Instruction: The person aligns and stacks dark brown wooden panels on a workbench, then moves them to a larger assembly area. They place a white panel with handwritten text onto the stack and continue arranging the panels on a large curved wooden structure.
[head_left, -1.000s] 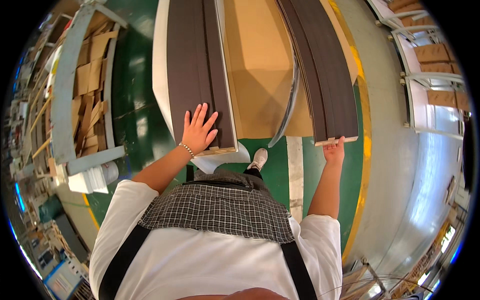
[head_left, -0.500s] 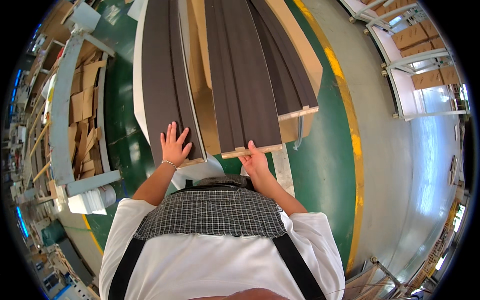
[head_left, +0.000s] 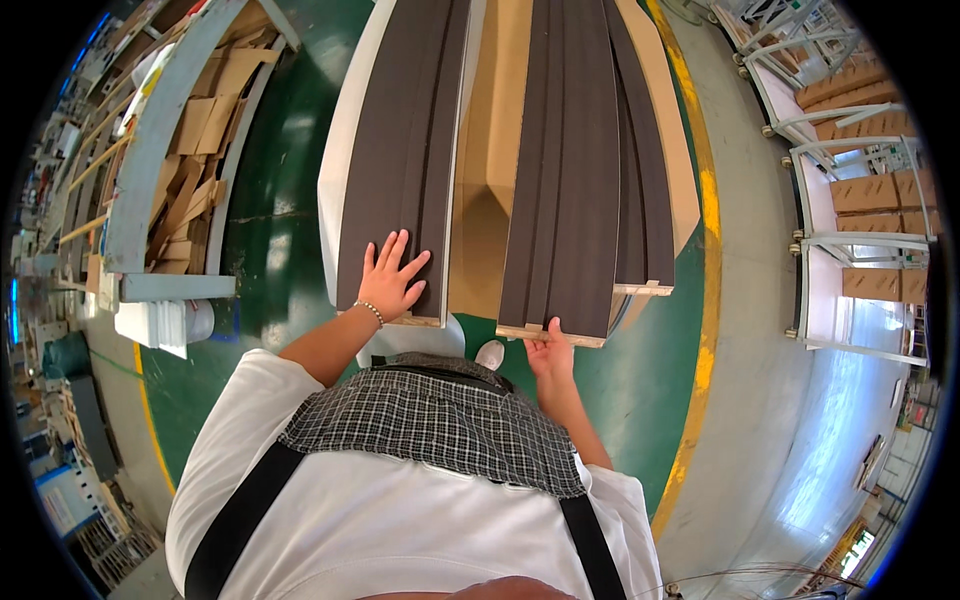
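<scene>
Long dark brown grooved panels with pale end edges lie lengthwise before me. My left hand (head_left: pixel 392 280) rests flat, fingers spread, on the near end of the left panel (head_left: pixel 398 150). At the near end of the middle panel (head_left: pixel 560 180), my right hand (head_left: pixel 552 362) grips the edge, thumb on top and the other fingers partly hidden underneath. Partly covered by the middle panel, another brown panel (head_left: pixel 648 200) lies to its right. Brown cardboard (head_left: pixel 478 255) shows in the gap between the left and middle panels.
A grey-framed cart (head_left: pixel 150 180) holding cardboard scraps (head_left: pixel 205 125) stands at left, with white stacked material (head_left: pixel 160 325) by its near end. A yellow floor line (head_left: pixel 708 320) runs along the right. Beyond it are wheeled racks (head_left: pixel 815 245) with brown boxes (head_left: pixel 880 195).
My view has turned, and the panels appear farther right. The middle panel has shifted right over its neighbour, widening the gap to the left panel. Both hands keep their places on the panels.
</scene>
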